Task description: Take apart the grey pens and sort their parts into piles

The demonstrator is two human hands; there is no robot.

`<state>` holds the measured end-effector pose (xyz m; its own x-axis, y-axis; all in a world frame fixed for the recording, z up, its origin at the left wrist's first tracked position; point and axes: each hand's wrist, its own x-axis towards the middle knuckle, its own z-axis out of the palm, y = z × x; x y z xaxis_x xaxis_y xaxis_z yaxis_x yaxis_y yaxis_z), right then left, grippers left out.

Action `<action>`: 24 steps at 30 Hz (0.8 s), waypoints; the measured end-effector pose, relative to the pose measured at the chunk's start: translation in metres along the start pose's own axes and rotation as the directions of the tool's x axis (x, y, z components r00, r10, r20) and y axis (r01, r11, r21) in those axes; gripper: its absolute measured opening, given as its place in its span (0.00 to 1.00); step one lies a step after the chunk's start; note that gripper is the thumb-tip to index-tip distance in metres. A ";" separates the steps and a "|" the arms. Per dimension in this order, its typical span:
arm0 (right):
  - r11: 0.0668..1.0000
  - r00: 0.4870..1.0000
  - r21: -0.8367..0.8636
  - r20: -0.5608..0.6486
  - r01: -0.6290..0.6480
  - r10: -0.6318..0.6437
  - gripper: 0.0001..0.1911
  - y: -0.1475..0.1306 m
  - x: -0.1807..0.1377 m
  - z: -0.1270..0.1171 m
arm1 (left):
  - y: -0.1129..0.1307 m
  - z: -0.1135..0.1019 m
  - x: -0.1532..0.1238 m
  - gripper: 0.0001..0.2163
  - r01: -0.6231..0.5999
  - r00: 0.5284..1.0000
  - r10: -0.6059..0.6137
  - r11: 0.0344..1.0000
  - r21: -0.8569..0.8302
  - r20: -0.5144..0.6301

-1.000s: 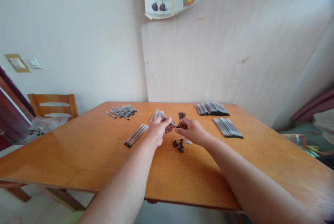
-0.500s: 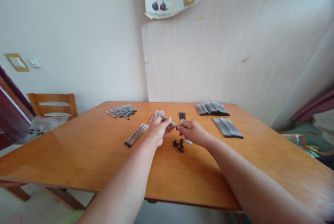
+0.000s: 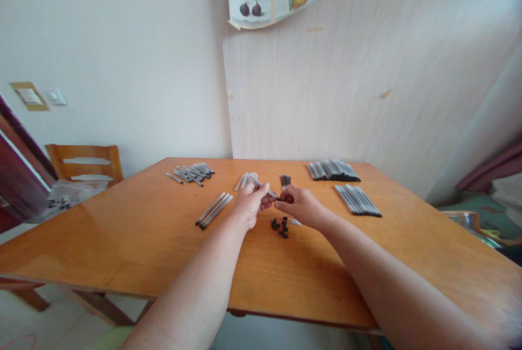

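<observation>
My left hand (image 3: pixel 249 207) is closed around a slim pen with a pale, clear barrel (image 3: pixel 272 194), which slants down to the right. At the pen's lower right end is a small black end piece (image 3: pixel 278 198). The fingers of my right hand (image 3: pixel 302 206) are bent against that piece and pinch it, partly hiding it. Just below my hands lie several loose black end pieces (image 3: pixel 284 228) and a white stick-like part (image 3: pixel 293 222). Pale barrels (image 3: pixel 241 181) lie behind my left hand, and thin dark sticks (image 3: pixel 285 179) behind my right.
On the wooden table (image 3: pixel 163 263), a few black-ended pens (image 3: pixel 214 211) lie left of my hands, with a looser pile (image 3: pixel 194 173) farther back. Two neat rows stand at the right: a far one (image 3: pixel 332 169) and a nearer one (image 3: pixel 358 200). A wooden chair (image 3: pixel 84 152) is at the left.
The black end piece now shows at the pen's end, and my right fingers have shifted slightly, with the thumb stretched beneath it. The view has moved a little; the piles are unchanged.
</observation>
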<state>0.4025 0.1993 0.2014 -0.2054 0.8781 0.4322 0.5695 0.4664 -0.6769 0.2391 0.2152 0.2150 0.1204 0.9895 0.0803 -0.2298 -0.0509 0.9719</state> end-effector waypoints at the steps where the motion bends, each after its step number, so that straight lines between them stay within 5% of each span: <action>1: 1.000 1.000 0.008 0.017 -0.003 0.003 0.11 0.000 0.000 0.000 | 0.000 0.000 0.000 0.15 -0.002 1.000 0.002 1.000 -0.001 -0.001; 24: 1.000 1.000 -0.019 -0.020 0.009 -0.010 0.07 0.000 0.000 0.001 | -0.002 0.001 0.000 0.15 0.029 0.999 -0.028 0.999 0.036 -0.040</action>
<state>0.4018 0.1994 0.2014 -0.1953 0.8713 0.4502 0.5828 0.4723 -0.6613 0.2406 0.2150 0.2131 0.0877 0.9952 0.0442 -0.1914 -0.0267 0.9812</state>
